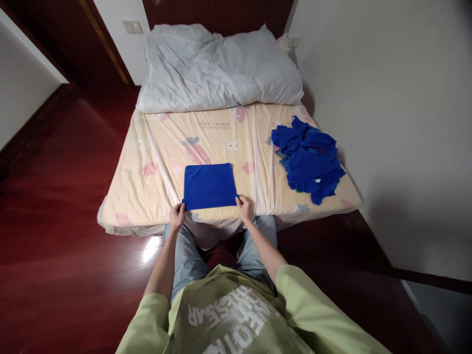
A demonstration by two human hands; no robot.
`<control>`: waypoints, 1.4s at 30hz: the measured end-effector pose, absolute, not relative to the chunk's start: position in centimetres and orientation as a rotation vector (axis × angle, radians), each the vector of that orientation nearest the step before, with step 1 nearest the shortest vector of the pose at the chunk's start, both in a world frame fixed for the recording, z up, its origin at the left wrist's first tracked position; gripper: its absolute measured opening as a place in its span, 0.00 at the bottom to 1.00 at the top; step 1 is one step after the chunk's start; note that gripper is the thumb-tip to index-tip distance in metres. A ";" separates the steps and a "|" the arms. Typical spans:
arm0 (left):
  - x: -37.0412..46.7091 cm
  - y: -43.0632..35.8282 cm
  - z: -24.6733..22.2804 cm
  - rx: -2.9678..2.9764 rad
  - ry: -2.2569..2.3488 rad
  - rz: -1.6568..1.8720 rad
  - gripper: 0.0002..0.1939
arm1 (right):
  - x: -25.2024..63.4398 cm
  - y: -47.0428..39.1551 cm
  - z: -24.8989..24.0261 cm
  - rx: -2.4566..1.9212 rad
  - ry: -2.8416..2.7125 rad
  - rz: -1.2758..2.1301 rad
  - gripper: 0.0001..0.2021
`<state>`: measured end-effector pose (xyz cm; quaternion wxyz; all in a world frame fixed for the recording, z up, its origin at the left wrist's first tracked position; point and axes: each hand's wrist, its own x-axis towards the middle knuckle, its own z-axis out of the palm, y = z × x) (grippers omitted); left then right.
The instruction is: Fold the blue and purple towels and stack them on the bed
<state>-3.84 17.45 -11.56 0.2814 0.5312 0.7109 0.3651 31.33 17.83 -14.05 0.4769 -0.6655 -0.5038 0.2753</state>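
A blue cloth lies flat near the front edge of the bed, with a narrow fold along its near side. My left hand pinches the near left corner of that fold. At the near right corner, my right hand grips the fold between thumb and fingers. The strip between both hands looks straight and lies on the sheet. To the right sits a crumpled pile of blue cloths, apart from both hands.
The bed carries a pale yellow patterned sheet. A light grey quilt is bunched at the headboard. A white wall borders the right side, and dark red floor shows at the left.
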 end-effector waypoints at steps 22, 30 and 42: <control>-3.2 16.9 -10.4 1.402 1.948 0.928 0.23 | 31.2 17.7 -13.3 -1.679 -1.205 0.681 0.25; -3.2 17.1 -10.9 1.399 1.970 0.975 0.21 | 30.6 17.8 -13.2 -1.725 -1.142 0.603 0.22; -2.9 17.1 -11.1 1.362 1.981 1.081 0.17 | 31.4 18.4 -13.9 -1.681 -1.064 0.621 0.19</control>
